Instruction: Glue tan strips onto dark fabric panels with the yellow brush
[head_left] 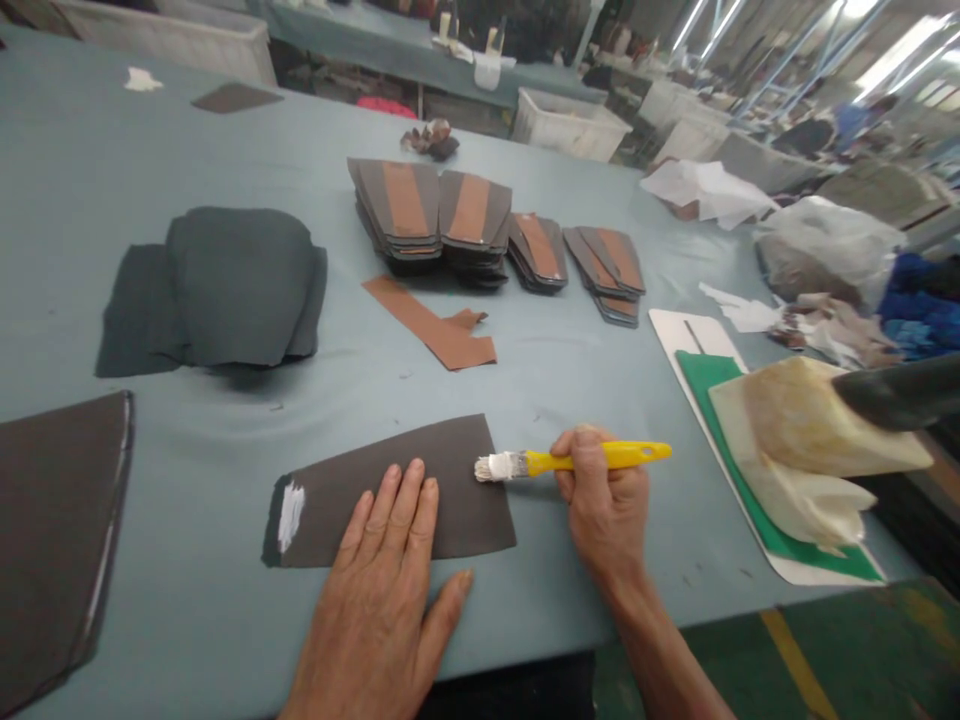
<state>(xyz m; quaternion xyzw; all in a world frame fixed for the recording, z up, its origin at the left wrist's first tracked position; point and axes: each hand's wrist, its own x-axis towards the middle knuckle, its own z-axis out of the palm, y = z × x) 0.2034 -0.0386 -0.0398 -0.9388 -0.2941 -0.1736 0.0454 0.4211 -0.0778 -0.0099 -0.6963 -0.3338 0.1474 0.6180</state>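
My right hand (611,510) is forming the grip, its fingers closing round the yellow handle of a flat brush (544,462). The whitened bristles are pointing away to the left of the grip, overlapping the near end of a dark panel (465,500); whether they are touching it, I cannot tell. My left hand (386,600), left of the grip, is lying flat on the panel, its fingers slightly apart and clamping nothing.

Extent of the work: a white patch (291,518) is covering part of the panel's far end, beside a darker edge piece (271,525). The end nearest the grip is showing no white beyond the bristles, so I am judging this panel to be partly coated. Beyond the grip, stacked panels with brown strips (469,210) are standing on the worktop (540,620); I am not able to tell whether they are finished.

Obscured parts: my left hand is covering the panel's middle, and my fingers are hiding part of the handle. The frame is cutting off a large dark panel (56,540) far left of the grip and a black object (900,392) to its right, whose nature is remaining unclear. The background is blurring.
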